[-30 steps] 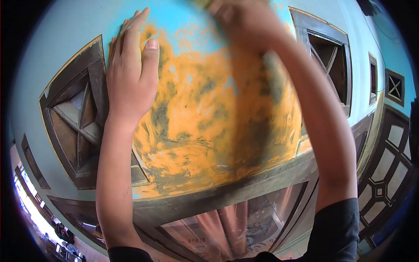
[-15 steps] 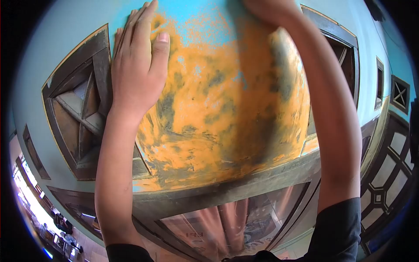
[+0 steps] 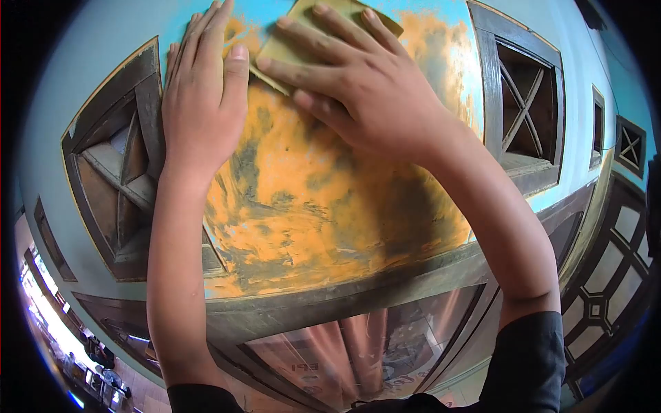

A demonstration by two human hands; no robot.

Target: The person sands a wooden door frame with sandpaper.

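A sheet of yellowish-brown sandpaper lies flat against the wall at the top middle. My right hand presses on it with spread fingers, the thumb lying below its lower edge. Under and around it the wall has an orange patch with dark smudges, and blue paint shows along its top. My left hand rests palm-down on the wall at the patch's left edge, its fingers pointing up and nothing visible in it.
Wooden vent frames with crossed bars stand left and right of the patch. Below it runs a dark wooden beam over a glass pane with curtains behind. A latticed wooden panel is at the far right.
My right hand has moved down and left from the top edge, bringing the sandpaper into view. My left hand keeps its place on the wall; the view has shifted slightly.
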